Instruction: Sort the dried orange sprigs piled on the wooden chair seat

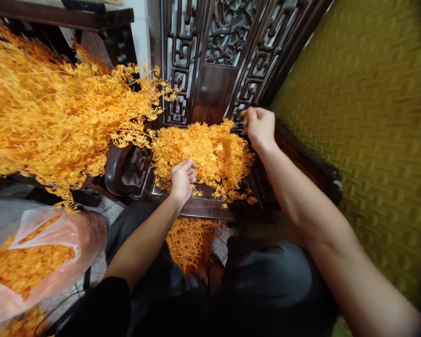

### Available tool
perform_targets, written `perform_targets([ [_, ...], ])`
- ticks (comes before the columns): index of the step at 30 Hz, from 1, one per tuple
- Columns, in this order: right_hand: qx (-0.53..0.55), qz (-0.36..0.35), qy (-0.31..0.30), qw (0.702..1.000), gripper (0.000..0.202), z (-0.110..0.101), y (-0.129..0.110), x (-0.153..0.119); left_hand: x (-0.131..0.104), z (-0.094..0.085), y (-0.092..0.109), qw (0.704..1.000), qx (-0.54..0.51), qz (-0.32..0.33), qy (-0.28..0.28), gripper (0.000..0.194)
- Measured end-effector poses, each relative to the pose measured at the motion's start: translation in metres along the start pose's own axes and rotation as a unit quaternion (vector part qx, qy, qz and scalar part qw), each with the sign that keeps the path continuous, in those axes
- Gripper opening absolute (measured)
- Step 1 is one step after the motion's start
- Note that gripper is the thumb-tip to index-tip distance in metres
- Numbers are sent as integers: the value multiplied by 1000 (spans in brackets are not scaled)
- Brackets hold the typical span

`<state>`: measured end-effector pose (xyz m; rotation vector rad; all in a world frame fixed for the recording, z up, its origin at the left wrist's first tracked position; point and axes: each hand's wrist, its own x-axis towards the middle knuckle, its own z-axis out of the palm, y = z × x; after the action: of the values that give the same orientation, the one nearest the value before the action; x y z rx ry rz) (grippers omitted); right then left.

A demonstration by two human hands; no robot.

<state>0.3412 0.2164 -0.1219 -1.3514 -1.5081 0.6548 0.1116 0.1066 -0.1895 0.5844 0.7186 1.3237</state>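
Resting closed on the orange sprig heap (205,150), near edge: left hand (182,180); right hand (258,126) pinching sprigs at the heap's far right corner.

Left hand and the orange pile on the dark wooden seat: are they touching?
Touching. The head view shows the left hand closed with its fingers pressed into the near edge of the orange pile on the wooden seat; no gap shows between them.

sprig heap (210,150) on chair seat (203,203), bag (38,252) lower left, cushion (365,117) right
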Motion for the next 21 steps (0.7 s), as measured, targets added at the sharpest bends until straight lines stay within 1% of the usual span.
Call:
perform_targets([
  [2, -25, -3, 14, 1000, 61, 8, 5, -13, 5, 0, -1, 999, -25, -28, 7, 40],
  [3, -48, -12, 5, 999, 63, 16, 4, -22, 8, 0, -2, 998, -42, -43, 8, 38],
  [6, -96, -69, -73, 990, 74, 42, -6, -47, 12, 2, -6, 994, -78, -73, 2, 33],
  [8, -121, -106, -119, 980, 82, 53, -15, -55, 12, 2, -8, 995, -75, -66, -6, 31],
  [9, -135, -122, -133, 974, 83, 55, -19, -56, 11, 3, -8, 996, -67, -56, -8, 30],
  [10, -151, -137, -141, 969, 78, 56, -22, -55, 10, 3, -8, 997, -59, -44, -10, 30],
  [13, -162, -166, -156, 960, 44, 55, -25, -49, 6, 4, -5, 999, -38, -31, -21, 31],
  [14, -148, -163, -170, 960, 42, 54, -24, -47, 4, 4, -4, 998, -34, -36, -27, 32],
  [15, -129, -151, -185, 962, 45, 53, -22, -45, 3, 5, -3, 998, -32, -43, -32, 32],
  [18, -62, -76, -226, 969, 54, 50, -12, -38, 0, 5, -2, 996, -31, -75, -34, 29],
  [19, -45, -41, -225, 972, 53, 47, -8, -35, -2, 5, -1, 996, -30, -84, -29, 28],
  [20, -27, 1, -204, 979, 50, 42, -3, -31, -3, 4, 0, 995, -29, -90, -25, 27],
  [21, -7, 47, -163, 986, 46, 36, 2, -26, -4, 3, 1, 995, -30, -93, -21, 27],
])
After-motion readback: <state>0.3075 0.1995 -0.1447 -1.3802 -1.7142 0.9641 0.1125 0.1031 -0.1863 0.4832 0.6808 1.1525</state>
